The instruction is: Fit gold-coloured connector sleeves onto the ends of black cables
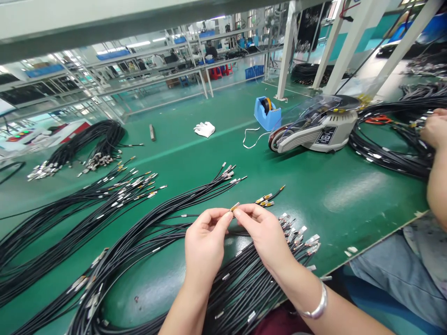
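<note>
Over the middle of the green bench my left hand and my right hand meet at the fingertips. Both pinch the end of a black cable, where a small connector with amber tape sticks up between the thumbs. Just beyond my right hand lie several cable ends with amber tape. Below my hands spreads a bundle of black cables with silver connectors and white labels. Another looped bundle curves past on the left. The cable's run behind my fingers is partly hidden.
A tape dispensing machine and a blue tape holder stand at the back right. A white glove lies behind my hands. More cable bundles fill the left. At the right edge, another person's hand is by coiled cables.
</note>
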Available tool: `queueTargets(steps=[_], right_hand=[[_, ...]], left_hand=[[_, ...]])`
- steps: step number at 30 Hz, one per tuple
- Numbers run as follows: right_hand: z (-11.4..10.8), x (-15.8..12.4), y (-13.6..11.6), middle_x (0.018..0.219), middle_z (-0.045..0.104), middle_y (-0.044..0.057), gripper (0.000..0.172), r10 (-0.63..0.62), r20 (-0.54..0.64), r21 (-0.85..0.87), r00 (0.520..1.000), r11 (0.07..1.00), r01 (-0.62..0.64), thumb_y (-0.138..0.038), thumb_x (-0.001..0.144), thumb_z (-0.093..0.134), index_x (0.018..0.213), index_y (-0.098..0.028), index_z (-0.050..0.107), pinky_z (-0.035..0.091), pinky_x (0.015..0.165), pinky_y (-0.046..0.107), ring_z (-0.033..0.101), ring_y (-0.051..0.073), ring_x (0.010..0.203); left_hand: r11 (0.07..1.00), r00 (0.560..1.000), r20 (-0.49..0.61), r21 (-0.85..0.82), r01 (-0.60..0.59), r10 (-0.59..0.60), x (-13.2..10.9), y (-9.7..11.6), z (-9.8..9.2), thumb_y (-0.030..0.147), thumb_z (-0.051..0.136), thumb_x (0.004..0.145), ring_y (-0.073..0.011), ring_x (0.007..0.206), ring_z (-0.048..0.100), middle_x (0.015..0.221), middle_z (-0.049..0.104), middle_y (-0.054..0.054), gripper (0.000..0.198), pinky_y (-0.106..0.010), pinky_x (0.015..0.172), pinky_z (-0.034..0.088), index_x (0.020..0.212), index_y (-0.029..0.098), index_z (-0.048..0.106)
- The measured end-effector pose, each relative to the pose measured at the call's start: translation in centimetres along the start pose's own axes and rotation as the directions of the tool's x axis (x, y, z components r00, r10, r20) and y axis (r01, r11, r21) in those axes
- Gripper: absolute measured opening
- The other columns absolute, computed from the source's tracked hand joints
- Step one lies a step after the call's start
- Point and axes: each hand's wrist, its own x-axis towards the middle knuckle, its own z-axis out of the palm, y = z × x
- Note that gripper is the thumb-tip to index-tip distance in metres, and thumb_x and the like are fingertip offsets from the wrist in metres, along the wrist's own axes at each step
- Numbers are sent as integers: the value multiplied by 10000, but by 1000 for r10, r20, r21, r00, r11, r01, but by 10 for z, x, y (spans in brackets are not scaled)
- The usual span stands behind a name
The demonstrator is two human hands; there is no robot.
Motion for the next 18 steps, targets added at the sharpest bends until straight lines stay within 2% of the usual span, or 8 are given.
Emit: queueTargets(steps=[10, 18], right_hand=[[1, 3, -5, 810, 692, 35, 185, -4, 64, 19, 998, 1000, 3, -321, 748, 692, 809, -147, 678, 500, 770, 279, 635, 153, 776], [-3, 9, -6, 800, 684, 19, 164, -37, 111, -32, 993, 999, 41, -321, 756, 689, 801, -164, 671, 498, 746, 264, 625, 142, 760]], left_hand=[[962, 988, 123, -242, 124, -97, 8, -7, -8, 275, 742, 666, -93, 596, 512, 689, 614, -18, 191, -211, 553, 422, 739, 120, 659], [937, 965, 206, -275, 215, -160, 12, 1, -13, 287, 749, 649, -88, 541, 505, 628, 601, -19, 212, -213, 531, 402, 706, 110, 648]])
